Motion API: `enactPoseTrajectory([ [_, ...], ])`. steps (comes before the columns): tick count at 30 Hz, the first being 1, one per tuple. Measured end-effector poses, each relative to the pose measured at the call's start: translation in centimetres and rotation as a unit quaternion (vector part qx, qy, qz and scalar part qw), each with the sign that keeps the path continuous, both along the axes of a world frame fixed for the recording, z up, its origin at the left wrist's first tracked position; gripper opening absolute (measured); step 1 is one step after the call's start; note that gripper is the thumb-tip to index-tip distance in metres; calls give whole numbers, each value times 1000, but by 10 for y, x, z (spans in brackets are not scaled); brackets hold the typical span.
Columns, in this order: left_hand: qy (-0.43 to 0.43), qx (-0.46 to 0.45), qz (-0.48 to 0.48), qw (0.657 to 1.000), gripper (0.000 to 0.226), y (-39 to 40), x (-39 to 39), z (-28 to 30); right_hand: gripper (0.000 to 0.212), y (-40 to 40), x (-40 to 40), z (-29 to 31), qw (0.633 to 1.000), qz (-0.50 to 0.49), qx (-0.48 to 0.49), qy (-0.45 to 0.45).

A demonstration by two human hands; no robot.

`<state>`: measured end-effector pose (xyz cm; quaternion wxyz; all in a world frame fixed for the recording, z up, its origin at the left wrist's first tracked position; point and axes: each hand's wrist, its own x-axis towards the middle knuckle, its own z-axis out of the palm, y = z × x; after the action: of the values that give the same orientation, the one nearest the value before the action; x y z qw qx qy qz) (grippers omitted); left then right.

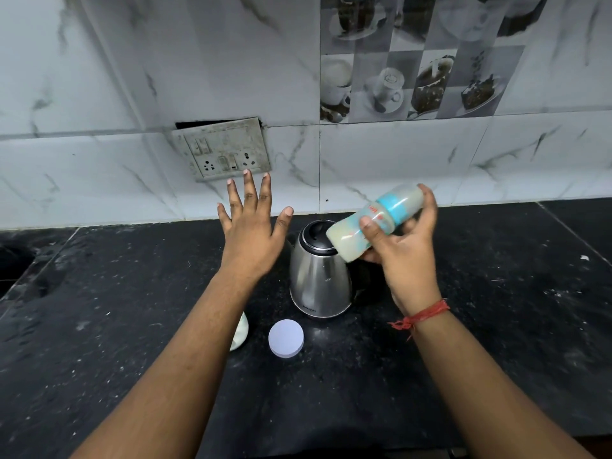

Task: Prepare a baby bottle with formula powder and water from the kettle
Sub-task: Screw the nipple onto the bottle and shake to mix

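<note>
My right hand (402, 246) grips a baby bottle (351, 238) with a blue band, tilted almost on its side above the kettle; milky white liquid fills it. The steel kettle (319, 283) stands on the black counter, its black lid shut. My left hand (251, 226) hovers to the left of the kettle, palm down, fingers spread, holding nothing. A round white lid (286, 338) lies flat on the counter in front of the kettle. A pale object (241, 331) shows partly from under my left forearm; I cannot tell what it is.
The black stone counter (496, 326) runs to the tiled wall behind. A switch and socket plate (225, 150) sits on the wall just beyond my left fingertips. A dark recess (13, 263) opens at the far left of the counter.
</note>
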<state>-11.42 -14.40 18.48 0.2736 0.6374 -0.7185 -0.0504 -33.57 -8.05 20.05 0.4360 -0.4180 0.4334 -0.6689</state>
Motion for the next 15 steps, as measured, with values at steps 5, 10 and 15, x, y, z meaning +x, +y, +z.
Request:
enactPoseTrajectory([
  [5,-3,7,-2,1000,76,0,-2,0,97,5,2,-8,989,89,10,114],
  [10,-14,3,-2,1000,75,0,-3,2,96,3,-1,-1,1000,11,-2,7],
  [15,-19,0,-1,1000,73,-1,-4,2,97,4,-1,-11,991,67,25,109],
])
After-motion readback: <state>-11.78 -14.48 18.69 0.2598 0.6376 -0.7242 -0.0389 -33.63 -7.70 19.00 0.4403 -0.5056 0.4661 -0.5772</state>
